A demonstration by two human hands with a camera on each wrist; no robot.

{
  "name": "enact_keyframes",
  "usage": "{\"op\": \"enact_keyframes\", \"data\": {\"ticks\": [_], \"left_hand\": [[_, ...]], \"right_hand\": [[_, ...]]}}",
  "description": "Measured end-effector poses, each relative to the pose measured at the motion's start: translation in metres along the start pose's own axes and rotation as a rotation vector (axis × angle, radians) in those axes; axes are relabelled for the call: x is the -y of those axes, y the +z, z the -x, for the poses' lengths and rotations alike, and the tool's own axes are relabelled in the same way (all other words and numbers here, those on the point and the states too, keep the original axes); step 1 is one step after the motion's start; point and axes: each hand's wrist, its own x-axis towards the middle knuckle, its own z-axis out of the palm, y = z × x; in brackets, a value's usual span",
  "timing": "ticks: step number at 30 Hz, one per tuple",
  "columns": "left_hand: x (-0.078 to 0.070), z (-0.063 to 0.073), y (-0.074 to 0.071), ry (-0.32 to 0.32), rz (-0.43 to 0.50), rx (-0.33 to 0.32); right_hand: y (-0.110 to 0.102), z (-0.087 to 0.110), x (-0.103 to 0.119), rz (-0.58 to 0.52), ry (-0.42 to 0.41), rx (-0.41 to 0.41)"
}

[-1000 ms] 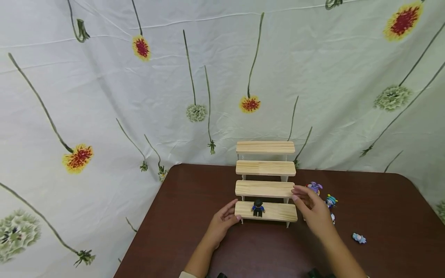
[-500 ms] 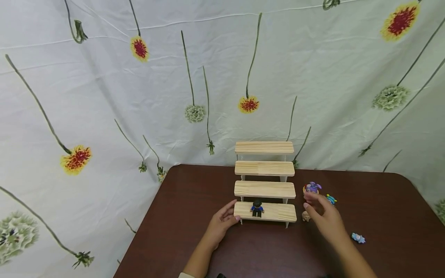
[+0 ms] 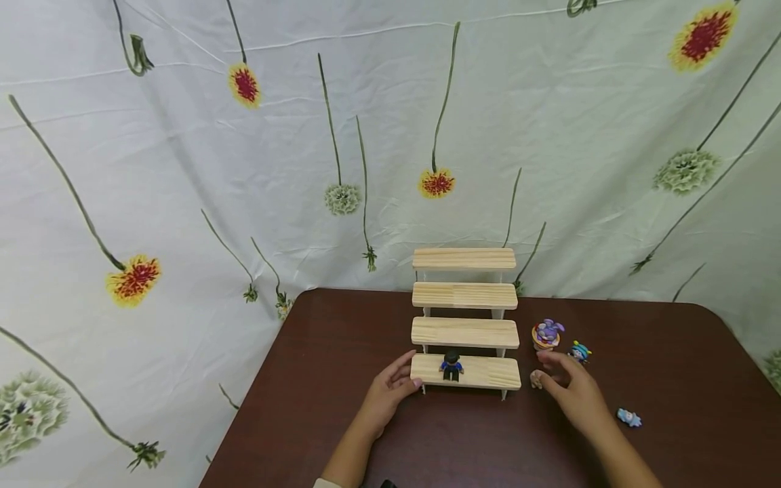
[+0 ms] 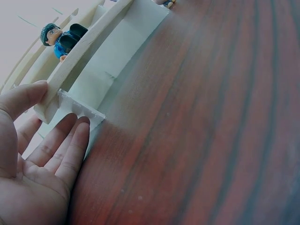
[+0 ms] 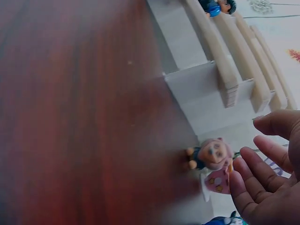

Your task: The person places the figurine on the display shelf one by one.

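Observation:
A four-step wooden display stand (image 3: 465, 332) stands on the table. On its lowest step sits a toy figure (image 3: 451, 367) with black hair and a blue top. My left hand (image 3: 389, 390) grips the left end of that step, its thumb (image 4: 30, 96) on the board and several fingers beside the white support. Right of the stand, my right hand (image 3: 576, 393) hovers with spread, slightly bent fingers beside a small brown, monkey-like figurine (image 5: 215, 153). In the right wrist view the fingertips come close to it and nothing lies between thumb and fingers.
Behind the right hand are a purple toy (image 3: 548, 332) in an orange-rimmed base and a figurine with a teal hat (image 3: 580, 350). A pale blue figurine (image 3: 629, 417) lies farther right. A flowered cloth (image 3: 390, 135) hangs behind the table (image 3: 464, 447).
My right hand has left the stand's right side and moved right and down to the brown figurine, uncovering the purple toy. The left hand stays at the lowest step.

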Motion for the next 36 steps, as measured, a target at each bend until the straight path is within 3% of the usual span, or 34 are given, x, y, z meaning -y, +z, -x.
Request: {"op": "enact_keyframes", "data": {"ticks": [6, 26, 36], "left_hand": [[0.000, 0.001, 0.000, 0.000, 0.001, 0.003], [0.000, 0.000, -0.001, -0.003, -0.018, 0.010], [0.001, 0.000, -0.001, 0.004, -0.014, 0.010]], "right_hand": [[0.002, 0.001, -0.008, 0.028, 0.063, 0.056], [0.007, -0.001, -0.017, 0.089, 0.005, 0.041], [0.007, 0.001, -0.016, 0.124, 0.022, 0.067]]}}
